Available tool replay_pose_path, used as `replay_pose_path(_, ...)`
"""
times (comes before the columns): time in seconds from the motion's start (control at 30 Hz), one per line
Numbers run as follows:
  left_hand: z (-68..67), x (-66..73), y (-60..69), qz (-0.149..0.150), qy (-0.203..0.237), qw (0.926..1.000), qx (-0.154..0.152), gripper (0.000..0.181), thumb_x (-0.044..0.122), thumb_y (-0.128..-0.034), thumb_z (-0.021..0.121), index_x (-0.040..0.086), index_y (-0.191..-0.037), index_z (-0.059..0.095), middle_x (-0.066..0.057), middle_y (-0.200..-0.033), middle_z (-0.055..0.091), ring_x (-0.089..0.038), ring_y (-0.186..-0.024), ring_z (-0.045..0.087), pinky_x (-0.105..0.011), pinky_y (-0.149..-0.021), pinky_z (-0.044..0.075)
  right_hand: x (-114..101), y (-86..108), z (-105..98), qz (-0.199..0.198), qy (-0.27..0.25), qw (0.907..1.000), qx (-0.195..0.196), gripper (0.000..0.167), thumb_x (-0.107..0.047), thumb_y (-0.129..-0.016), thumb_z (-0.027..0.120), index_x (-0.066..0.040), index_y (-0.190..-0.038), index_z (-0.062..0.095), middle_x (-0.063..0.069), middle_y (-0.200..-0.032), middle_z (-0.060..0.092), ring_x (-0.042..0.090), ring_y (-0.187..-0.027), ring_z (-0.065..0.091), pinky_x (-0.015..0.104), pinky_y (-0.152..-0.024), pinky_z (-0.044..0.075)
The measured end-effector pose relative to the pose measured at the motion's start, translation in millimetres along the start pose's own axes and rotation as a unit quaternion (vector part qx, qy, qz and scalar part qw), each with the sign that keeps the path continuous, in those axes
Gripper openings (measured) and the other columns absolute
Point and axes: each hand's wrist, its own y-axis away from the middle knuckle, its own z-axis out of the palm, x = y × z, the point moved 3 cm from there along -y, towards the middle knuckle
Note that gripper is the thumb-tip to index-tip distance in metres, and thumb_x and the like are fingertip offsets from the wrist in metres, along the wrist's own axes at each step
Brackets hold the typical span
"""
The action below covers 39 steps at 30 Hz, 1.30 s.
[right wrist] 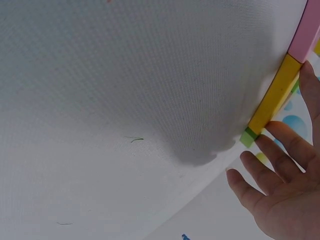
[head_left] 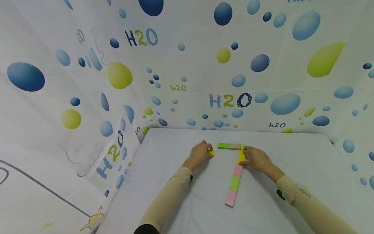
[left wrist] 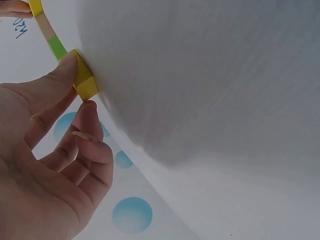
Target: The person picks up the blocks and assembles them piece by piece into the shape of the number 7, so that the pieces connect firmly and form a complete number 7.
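Observation:
My left hand (head_left: 200, 154) pinches a small yellow block (left wrist: 86, 80) between thumb and fingers, left of a row of wooden blocks on the white table. That row holds a green block (head_left: 223, 146), a tan block (head_left: 234, 146) and another green block (head_left: 243, 146) at the corner. From the corner a slanted line runs toward me: a yellow block (right wrist: 274, 95), a pink block (head_left: 238, 170), a green block (head_left: 235, 183) and a pink block (head_left: 230, 198). My right hand (head_left: 258, 160) touches the line's yellow block, thumb near the pink one, other fingers near the corner, mostly extended.
The blocks lie on a white tablecloth (head_left: 175, 201). Behind the table hangs a white backdrop (head_left: 198, 65) printed with blue and green drops and H2O lettering. Its left part carries a yellow star (head_left: 94, 219).

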Motion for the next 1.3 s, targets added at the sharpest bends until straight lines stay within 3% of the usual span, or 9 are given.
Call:
replay_pose_path(0.5, -2.7, -1.5, -10.8, -0.002, 0.002, 1.0000, 0.001, 0.030, 0.026, -0.0880, 0.086, 0.018, -0.115, 0.078, -0.001, -0.104, 0.062, -0.015, -0.089, 0.062, -0.033, -0.077, 0.056, 0, -0.9, -1, 0.014, -0.010, 0.9999, -0.002, 0.072, -0.041, -0.081, 0.089, 0.003, -0.134, 0.067, 0.024, -0.149, 0.055, 0.048, -0.137, 0.050, 0.062, -0.112, 0.040)
replay_pose_path(0.73, 0.1, -4.6, -18.8, -0.015, -0.002, 0.9999, -0.002, 0.030, 0.030, -0.0884, 0.086, 0.020, -0.116, 0.078, 0.001, -0.104, 0.062, -0.014, -0.088, 0.062, -0.033, -0.076, 0.056, 1, 0.3, -1, -0.014, 0.000, 0.9998, 0.013, 0.071, -0.042, -0.080, 0.090, 0.004, -0.130, 0.068, 0.026, -0.146, 0.057, 0.049, -0.134, 0.052, 0.062, -0.110, 0.043)
replay_pose_path(1.3, -1.8, -4.4, -25.4, -0.015, 0.016, 0.9997, 0.004, 0.031, 0.027, -0.0898, 0.084, 0.019, -0.119, 0.078, 0.000, -0.105, 0.063, -0.015, -0.094, 0.064, -0.034, -0.081, 0.056, 0, 0.4, -4, -0.007, -0.009, 0.9999, 0.006, 0.070, -0.040, -0.081, 0.090, 0.004, -0.131, 0.068, 0.025, -0.147, 0.056, 0.049, -0.135, 0.051, 0.062, -0.111, 0.041)
